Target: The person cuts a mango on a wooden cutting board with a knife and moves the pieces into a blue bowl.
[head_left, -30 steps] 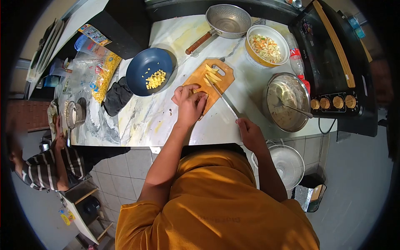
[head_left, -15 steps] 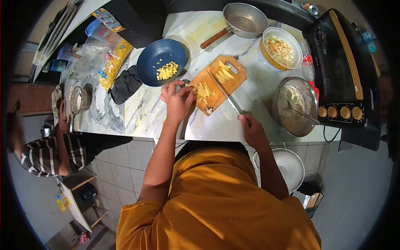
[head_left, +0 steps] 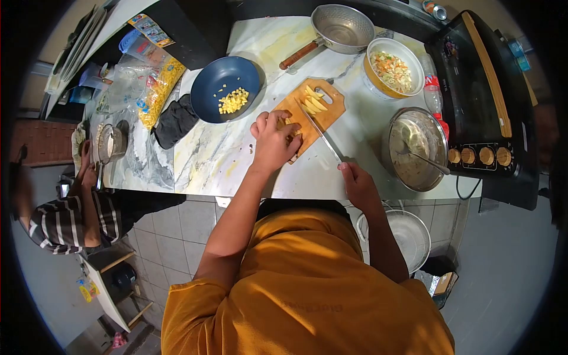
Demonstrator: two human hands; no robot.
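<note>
My right hand [head_left: 360, 184] is closed round the handle of a knife [head_left: 324, 138], whose blade lies slantwise over the wooden cutting board [head_left: 330, 117]. Curled over the board's left part, my left hand [head_left: 273, 141] has its fingers gathered round cut potato strips, mostly hidden beneath it. Beyond the blade, more yellow potato strips [head_left: 313, 99] rest near the board's handle hole. Small yellow cubes [head_left: 234, 101] sit in a dark blue pan [head_left: 204, 89] left of the board.
A hammered-metal pan [head_left: 343, 26] stands at the back. On the right are a bowl of chopped vegetables [head_left: 390, 71], a metal pot with a spoon [head_left: 414, 177] and an oven [head_left: 473, 112]. A black cloth [head_left: 174, 124] lies left; a person in stripes [head_left: 74, 222] is beyond.
My left hand has moved right and slightly down, onto the board, and now covers strips that showed before. The knife stays nearly in place in my right hand.
</note>
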